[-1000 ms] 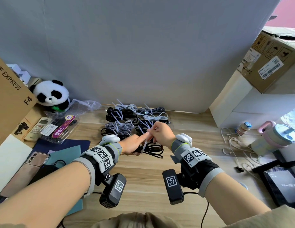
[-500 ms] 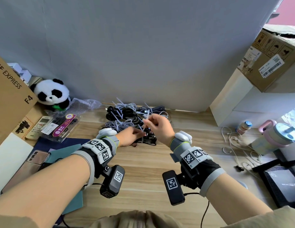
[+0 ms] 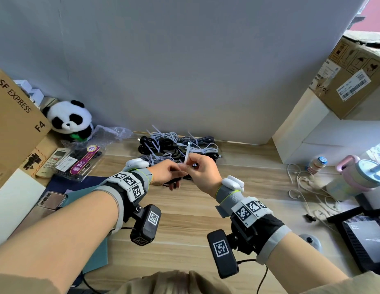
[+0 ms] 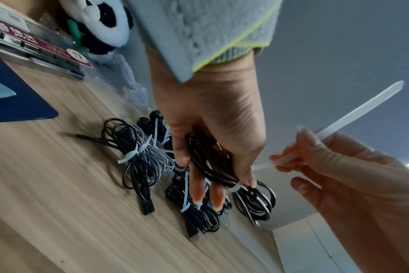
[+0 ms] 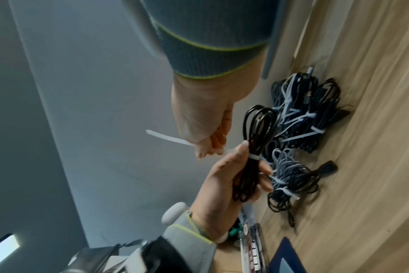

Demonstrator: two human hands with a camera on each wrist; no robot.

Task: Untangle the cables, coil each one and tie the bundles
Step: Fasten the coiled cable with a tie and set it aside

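My left hand point(image 3: 166, 172) point(image 4: 213, 158) point(image 5: 231, 177) grips a coiled black cable point(image 4: 213, 166) point(image 5: 252, 151) lifted above the wooden desk point(image 3: 185, 219). A white zip tie point(image 5: 254, 157) is looped round the coil's middle. My right hand point(image 3: 203, 172) point(image 5: 208, 140) point(image 4: 315, 162) pinches the tie's long free tail point(image 4: 362, 110) point(image 5: 166, 138) point(image 3: 186, 157), which sticks up and away from the coil. Behind the hands lie several black and grey cable bundles point(image 3: 176, 147) point(image 4: 147, 158) point(image 5: 301, 118), each tied with white zip ties.
A panda toy point(image 3: 70, 119), a cardboard box point(image 3: 13, 124), a remote point(image 3: 54, 160) and a plastic pack point(image 3: 81, 164) crowd the left. A phone point(image 3: 50, 201) lies lower left. At right are white boxes point(image 3: 312, 132), a loose white cable point(image 3: 306, 187), a small bottle point(image 3: 317, 164) and a pink cup point(image 3: 359, 177).
Both hands lifted the black coil off the desk and drew it nearer. The right hand pulled the tie's tail upward through the loop, which now sits tight.
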